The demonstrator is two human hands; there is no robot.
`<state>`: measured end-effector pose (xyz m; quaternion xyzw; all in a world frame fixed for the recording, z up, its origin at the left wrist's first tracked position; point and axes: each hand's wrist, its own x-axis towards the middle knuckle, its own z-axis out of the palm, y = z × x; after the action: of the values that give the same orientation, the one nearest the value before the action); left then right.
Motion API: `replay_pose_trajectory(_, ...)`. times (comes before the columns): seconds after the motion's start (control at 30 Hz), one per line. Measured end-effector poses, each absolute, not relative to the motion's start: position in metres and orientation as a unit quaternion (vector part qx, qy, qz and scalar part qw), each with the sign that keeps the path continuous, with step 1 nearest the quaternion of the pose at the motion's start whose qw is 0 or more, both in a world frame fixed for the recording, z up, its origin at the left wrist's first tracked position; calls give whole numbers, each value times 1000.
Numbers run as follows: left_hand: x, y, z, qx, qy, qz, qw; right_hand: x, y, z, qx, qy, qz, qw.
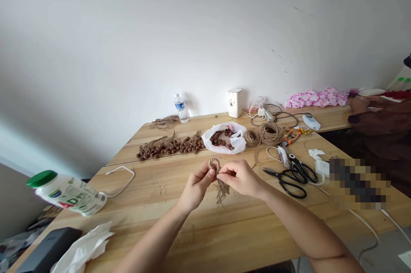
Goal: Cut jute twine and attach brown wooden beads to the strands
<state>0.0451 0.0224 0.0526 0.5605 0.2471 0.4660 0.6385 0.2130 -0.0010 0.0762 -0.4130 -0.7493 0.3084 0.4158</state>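
Above the middle of the wooden table, my left hand [198, 184] pinches a piece of jute twine [222, 191]. The twine's top is wrapped into a small loop, and loose frayed ends hang below my fingers. My right hand [241, 178] is closed at the loop's right side, thumb and fingertips pinched on the same twine; the exact strand is too small to make out. Beyond my hands lies a white plastic bag [214, 148] with brown round beads or nuts [221, 138]. Two twine balls [271, 133] sit right of the bag.
Twine bundles with brown balls [170, 145] lie left of the bag. Black-handled scissors [290, 182] and orange-handled pliers [292, 137] lie right. A green-capped bottle [72, 194], a water bottle [181, 108], a white box [235, 104] and cables stand around. Another person's arm [366, 110] shows far right.
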Motion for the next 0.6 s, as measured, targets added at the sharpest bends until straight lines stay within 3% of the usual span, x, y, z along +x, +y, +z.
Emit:
replay_pose_trajectory(0.27, 51, 15, 61, 476, 214, 441, 730, 212, 2, 75, -408, -743, 298, 438)
replay_pose_trajectory(0.6, 50, 16, 58, 538, 242, 450, 670, 216, 2, 81, -374, -793, 228, 422)
